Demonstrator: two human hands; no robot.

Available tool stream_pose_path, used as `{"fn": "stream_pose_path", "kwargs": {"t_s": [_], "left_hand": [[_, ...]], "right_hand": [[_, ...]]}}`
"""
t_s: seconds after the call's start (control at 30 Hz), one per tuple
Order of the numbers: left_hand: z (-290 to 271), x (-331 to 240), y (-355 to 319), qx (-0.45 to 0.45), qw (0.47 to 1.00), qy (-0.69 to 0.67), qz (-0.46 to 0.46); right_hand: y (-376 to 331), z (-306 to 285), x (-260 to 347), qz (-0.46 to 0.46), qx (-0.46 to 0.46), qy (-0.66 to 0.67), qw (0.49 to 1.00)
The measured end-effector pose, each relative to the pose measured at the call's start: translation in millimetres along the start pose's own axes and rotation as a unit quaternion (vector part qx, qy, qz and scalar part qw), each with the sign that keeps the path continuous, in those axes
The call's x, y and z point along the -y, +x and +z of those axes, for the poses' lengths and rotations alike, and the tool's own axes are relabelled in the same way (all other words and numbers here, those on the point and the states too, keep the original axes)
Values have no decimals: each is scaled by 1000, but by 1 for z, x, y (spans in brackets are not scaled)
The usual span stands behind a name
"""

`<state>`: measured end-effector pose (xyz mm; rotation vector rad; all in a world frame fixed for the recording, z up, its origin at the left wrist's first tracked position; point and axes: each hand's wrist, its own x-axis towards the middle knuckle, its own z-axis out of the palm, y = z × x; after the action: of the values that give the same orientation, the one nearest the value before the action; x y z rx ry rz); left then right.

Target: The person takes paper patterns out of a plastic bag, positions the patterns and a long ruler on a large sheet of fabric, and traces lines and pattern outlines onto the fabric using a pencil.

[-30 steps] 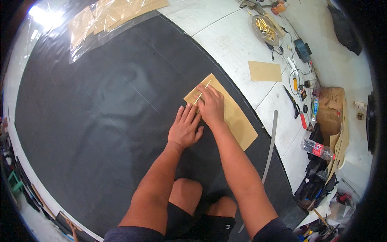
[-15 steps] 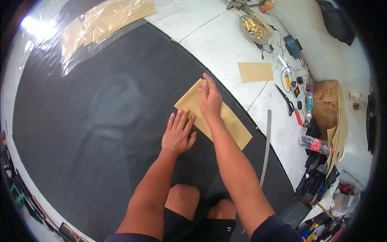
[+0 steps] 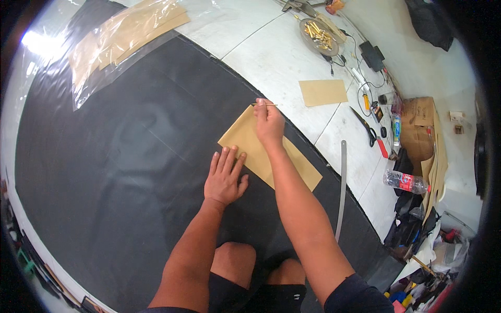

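Head view: your left hand (image 3: 224, 180) lies flat, pinning the tan pattern (image 3: 250, 141); your right hand (image 3: 270, 125) pinches a thin marker (image 3: 266, 105) along its edge.

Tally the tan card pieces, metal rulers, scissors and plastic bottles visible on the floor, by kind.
Loose tan card pieces: 2
Metal ruler: 1
Scissors: 1
Plastic bottle: 1
Total: 5, leaving out the bagged tan sheets.

Bright, even light; glare on plastic sheet (image 3: 44, 44); fisheye rim dark, edges bent.
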<state>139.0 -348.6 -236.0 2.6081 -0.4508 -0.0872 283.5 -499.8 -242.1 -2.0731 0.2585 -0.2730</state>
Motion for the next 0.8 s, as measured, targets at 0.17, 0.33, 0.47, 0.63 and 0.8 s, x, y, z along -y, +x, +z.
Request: {"fn": "stream_pose_path", "kwargs": {"t_s": [0.17,0.33,0.47,0.63,0.8], "left_hand": [[-2,-2,2,4,1000,-2,0],[-3,-6,6,9,1000,-14,0],[-5,4,0,2,1000,7,-9],[2,-2,0,-45,999,14,-2],[8,-6,-2,-84,996,11,23]], "right_hand": [[3,-2,1,-50,30,-108,992],[3,-12,2,-115,-4,-127,985],[-45,-41,12,14,-76,-15,997],[-213,-182,-70,8,-132,-201,971],[-341,-281,-107,37,-34,-407,912]]}}
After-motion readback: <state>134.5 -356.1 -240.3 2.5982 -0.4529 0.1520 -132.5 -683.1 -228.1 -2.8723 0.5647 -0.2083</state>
